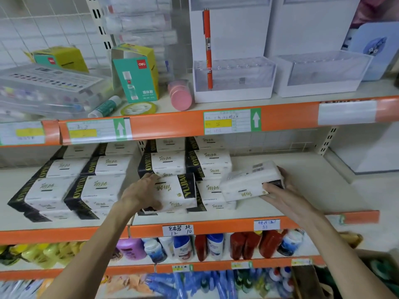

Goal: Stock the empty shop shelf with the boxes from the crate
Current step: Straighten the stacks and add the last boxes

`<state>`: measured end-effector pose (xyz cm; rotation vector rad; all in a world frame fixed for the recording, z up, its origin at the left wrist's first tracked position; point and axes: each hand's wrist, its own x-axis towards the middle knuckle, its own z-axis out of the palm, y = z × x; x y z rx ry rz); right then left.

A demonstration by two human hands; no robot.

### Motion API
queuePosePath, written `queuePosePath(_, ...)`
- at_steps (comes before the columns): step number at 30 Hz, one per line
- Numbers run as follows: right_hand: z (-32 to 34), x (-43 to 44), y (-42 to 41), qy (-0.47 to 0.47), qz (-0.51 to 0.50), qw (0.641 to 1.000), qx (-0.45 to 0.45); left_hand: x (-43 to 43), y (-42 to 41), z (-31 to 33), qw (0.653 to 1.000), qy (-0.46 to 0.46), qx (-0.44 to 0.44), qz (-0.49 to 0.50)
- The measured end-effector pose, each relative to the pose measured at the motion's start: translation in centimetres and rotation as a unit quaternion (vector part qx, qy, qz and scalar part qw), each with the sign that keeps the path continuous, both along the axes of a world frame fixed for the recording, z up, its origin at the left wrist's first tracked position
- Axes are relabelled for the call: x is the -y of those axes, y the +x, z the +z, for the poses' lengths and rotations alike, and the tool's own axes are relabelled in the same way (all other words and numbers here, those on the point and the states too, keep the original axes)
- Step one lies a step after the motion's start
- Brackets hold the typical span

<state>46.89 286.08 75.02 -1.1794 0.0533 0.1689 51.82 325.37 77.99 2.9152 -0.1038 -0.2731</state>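
Observation:
The middle shelf (pixel 302 190) holds stacked white tissue packs with black ends. My left hand (pixel 142 190) grips one pack (pixel 177 190) at the front of a stack, near the shelf's middle. My right hand (pixel 280 190) holds another pack (pixel 248 180), tilted, just right of the stacks and a little above the shelf board. Further stacks of the same packs (pixel 86 186) fill the shelf's left part. The crate is not in view.
The right part of the middle shelf is bare board. Above, the shelf carries glue boxes (pixel 136 74), a pink roll (pixel 181 96) and white pen displays (pixel 233 78). Below, bottles (pixel 216 244) stand behind an orange shelf edge (pixel 216 227).

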Motion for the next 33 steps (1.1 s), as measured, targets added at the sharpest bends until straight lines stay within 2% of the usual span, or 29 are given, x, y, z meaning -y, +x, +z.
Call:
queuePosePath(5, 1.2, 0.3, -0.1, -0.136, 0.005, 0.991, -0.001, 0.2, -0.2, 0.0, 1.0, -0.003, 0.006, 0.003)
queuePosePath(8, 2.1, -0.9, -0.1, -0.112, -0.075, 0.991, -0.004, 0.2, -0.3, 0.0, 1.0, -0.005, 0.008, 0.005)
queuePosePath(9, 2.7, -1.5, 0.0, -0.13, -0.102, 0.986, 0.005, 0.1, -0.3, 0.0, 1.0, -0.005, 0.009, 0.007)
queuePosePath(12, 4.6, -3.2, 0.6, -0.291, -0.088, 0.949, 0.079, 0.2, -0.3, -0.1, 1.0, -0.011, 0.007, 0.013)
queuePosePath(13, 5.3, -3.9, 0.6, -0.374, -0.067, 0.915, 0.136, 0.2, -0.4, -0.1, 1.0, -0.012, 0.007, 0.014)
queuePosePath(14, 5.8, -4.6, 0.8, -0.481, -0.044, 0.853, 0.198, 0.3, -0.4, -0.1, 1.0, -0.011, 0.008, 0.014)
queuePosePath(16, 6.4, -6.9, 0.1, -0.665, 0.024, 0.683, 0.3, 0.3, -0.5, 0.0, 1.0, -0.006, 0.009, 0.015)
queuePosePath(17, 6.5, -8.1, -0.7, -0.707, 0.059, 0.623, 0.331, 0.3, -0.6, 0.0, 1.0, -0.006, 0.01, 0.017)
queuePosePath(19, 5.2, -9.1, -2.6, -0.744, 0.095, 0.548, 0.371, 0.3, -0.9, -0.2, 1.0, -0.011, 0.013, 0.023)
queuePosePath(21, 2.6, -8.8, -4.2, -0.779, 0.131, 0.455, 0.412, 0.2, -1.3, -0.5, 0.999, -0.016, 0.022, 0.026)
queuePosePath(23, -0.3, -7.3, -4.7, -0.81, 0.166, 0.398, 0.396, 0.2, -1.5, -0.6, 0.999, -0.015, 0.033, 0.028)
queuePosePath(25, -1.8, -6.0, -4.8, -0.827, 0.156, 0.406, 0.357, 0.3, -1.6, -0.7, 0.999, -0.009, 0.035, 0.029)
queuePosePath(27, -1.8, -5.6, -5.3, -0.822, 0.121, 0.447, 0.331, 0.4, -1.7, -0.7, 0.999, -0.007, 0.035, 0.03)
queuePosePath(29, -1.9, -6.0, -5.7, -0.796, 0.102, 0.53, 0.274, 0.5, -1.6, -0.6, 0.999, -0.007, 0.033, 0.029)
queuePosePath(31, -2.1, -6.6, -6.1, -0.742, 0.145, 0.63, 0.179, 0.6, -1.7, -0.6, 0.999, -0.005, 0.033, 0.027)
queuePosePath(33, -2.7, -7.1, -6.0, -0.681, 0.138, 0.703, 0.151, 0.8, -1.8, -0.7, 0.999, -0.005, 0.032, 0.025)
